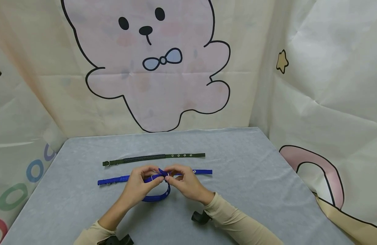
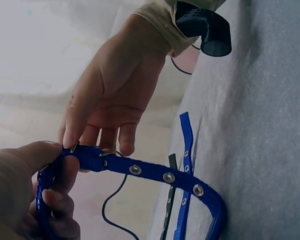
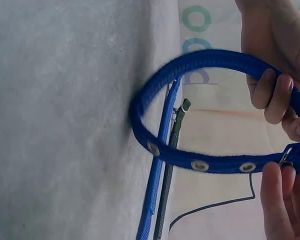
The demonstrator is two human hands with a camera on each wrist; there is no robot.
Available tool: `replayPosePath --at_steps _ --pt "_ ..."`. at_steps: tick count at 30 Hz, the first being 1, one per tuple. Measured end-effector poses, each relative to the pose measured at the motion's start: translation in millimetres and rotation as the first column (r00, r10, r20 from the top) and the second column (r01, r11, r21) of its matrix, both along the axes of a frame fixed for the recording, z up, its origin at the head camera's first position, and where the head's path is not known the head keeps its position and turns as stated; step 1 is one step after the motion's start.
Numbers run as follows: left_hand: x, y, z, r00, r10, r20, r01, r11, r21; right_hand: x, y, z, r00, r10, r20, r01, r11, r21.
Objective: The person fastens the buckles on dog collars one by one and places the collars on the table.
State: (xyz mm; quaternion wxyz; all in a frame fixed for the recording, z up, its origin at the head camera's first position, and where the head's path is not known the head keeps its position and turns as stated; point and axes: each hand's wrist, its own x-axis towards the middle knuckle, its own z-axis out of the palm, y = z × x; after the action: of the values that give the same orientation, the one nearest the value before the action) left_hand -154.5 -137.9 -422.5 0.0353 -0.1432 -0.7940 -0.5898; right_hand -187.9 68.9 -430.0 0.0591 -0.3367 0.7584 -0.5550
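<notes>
Hands point(image 1: 138, 185) point(image 1: 186, 184) both pinch looped blue collar point(image 1: 157, 197); metal fitting point(image 3: 286, 155) half-hidden by fingertips point(image 3: 272, 174), hard to read.

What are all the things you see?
looped strap: one, blue, held over table
flat strap: one, blue, on table
green strap: one, dark green, farthest back
table: one, grey, under straps
bear drawing: one, pinkish, back wall
star: one, yellow, right wall
arch: one, pink, right wall
shapes: several, mixed, left wall
cord: at least one, dark, wrist views
wrist cameras: two, black, at sleeves
sleeves: two, beige, arms
left hand: one, bare, holding looped strap
right hand: one, bare, likewise
</notes>
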Motion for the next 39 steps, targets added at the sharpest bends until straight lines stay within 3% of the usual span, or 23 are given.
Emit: replayPosePath --at_steps 10,19,39 --pt "3.1 5 0.9 0.998 0.062 -0.034 -0.066 0.989 -0.134 1.9 -2 -3.4 0.995 -0.043 -0.088 0.041 0.999 -0.025" --pt "4.9 8 0.5 0.996 0.086 0.024 -0.076 0.962 -0.262 6.3 -4 -2.9 0.988 -0.083 -0.132 0.078 0.996 -0.044" --pt "1.4 7 0.7 0.994 0.105 -0.02 -0.107 0.966 -0.235 -6.3 -2 -8.4 0.997 -0.073 -0.029 0.067 0.981 -0.18"
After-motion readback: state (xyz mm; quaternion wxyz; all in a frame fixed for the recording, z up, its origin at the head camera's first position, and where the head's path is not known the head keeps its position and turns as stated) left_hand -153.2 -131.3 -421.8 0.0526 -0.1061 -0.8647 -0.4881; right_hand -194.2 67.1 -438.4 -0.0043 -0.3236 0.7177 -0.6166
